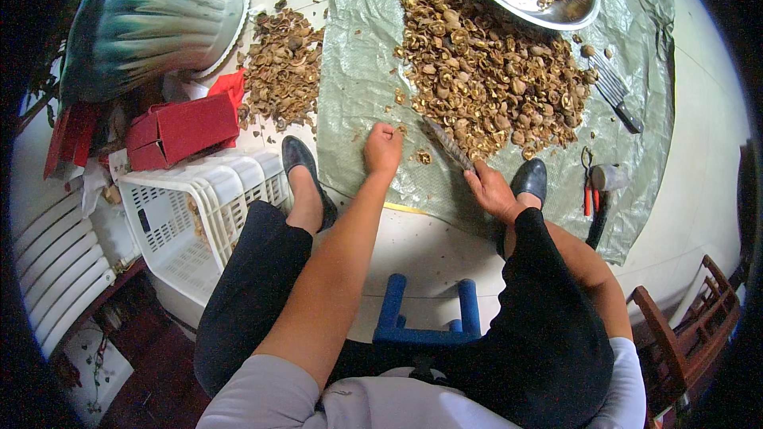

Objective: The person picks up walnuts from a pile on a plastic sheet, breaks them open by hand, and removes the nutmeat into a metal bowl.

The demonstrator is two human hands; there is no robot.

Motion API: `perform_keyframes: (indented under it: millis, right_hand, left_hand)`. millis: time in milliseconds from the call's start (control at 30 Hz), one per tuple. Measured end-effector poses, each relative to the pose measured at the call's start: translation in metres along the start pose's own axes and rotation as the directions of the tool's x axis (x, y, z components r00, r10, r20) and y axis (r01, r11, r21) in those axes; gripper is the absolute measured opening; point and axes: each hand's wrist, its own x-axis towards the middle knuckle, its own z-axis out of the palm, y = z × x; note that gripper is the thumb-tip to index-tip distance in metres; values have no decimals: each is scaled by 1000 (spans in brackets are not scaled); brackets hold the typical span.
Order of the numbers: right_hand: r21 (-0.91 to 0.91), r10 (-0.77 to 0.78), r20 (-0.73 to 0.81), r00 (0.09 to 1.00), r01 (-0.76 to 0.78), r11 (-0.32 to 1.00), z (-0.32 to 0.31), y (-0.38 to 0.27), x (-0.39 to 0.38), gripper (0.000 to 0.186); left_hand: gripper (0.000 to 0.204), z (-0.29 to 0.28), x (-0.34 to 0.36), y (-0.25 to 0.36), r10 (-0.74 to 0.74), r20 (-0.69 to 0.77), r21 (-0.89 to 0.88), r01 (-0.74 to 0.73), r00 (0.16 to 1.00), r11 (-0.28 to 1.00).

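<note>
My left hand (383, 148) is closed over the green plastic sheet (358, 79), with a small brown walnut piece (400, 129) at its fingertips. In my right hand (491, 192) is a knife (449, 144), its stained blade slanting up and left toward the walnut piece. Beyond both hands spreads a large heap of walnuts and broken walnut shells (485, 71). A few loose shell bits (424, 156) lie between my hands. My fingers hide the knife's handle.
A steel bowl (584, 8) of walnut pieces stands behind the heap. A cleaver (612, 87), red-handled pliers (588, 183) and a hammer (608, 179) lie right. Leftward are discarded shells (282, 67), a red box (183, 131), a white crate (187, 258) and a big vase (151, 24).
</note>
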Motion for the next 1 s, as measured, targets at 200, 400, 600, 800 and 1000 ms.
perform_keyframes:
  millis: [200, 400, 600, 800, 1000]
  right_hand:
    - [-100, 39, 12, 999, -37, 994, 10, 6, 2, 33]
    - [-231, -12, 54, 998, 24, 973, 1, 1, 0, 29]
    - [89, -121, -302, 946, 154, 984, -42, -47, 9, 23]
    - [630, -30, -106, 994, 91, 771, -62, -59, 21, 19]
    - [721, -43, -109, 993, 109, 684, -70, -50, 8, 20]
  left_hand:
    - [18, -4, 5, 7, -299, 157, -291, 334, 941, 897]
    - [18, -13, -18, 60, -248, 288, -511, 367, 925, 777]
    - [13, -15, -47, 104, -103, 407, -562, 338, 908, 755]
    - [11, -17, -69, 137, 32, 561, -579, 364, 827, 730]
    - [14, -15, -78, 153, 107, 658, -607, 442, 745, 660]
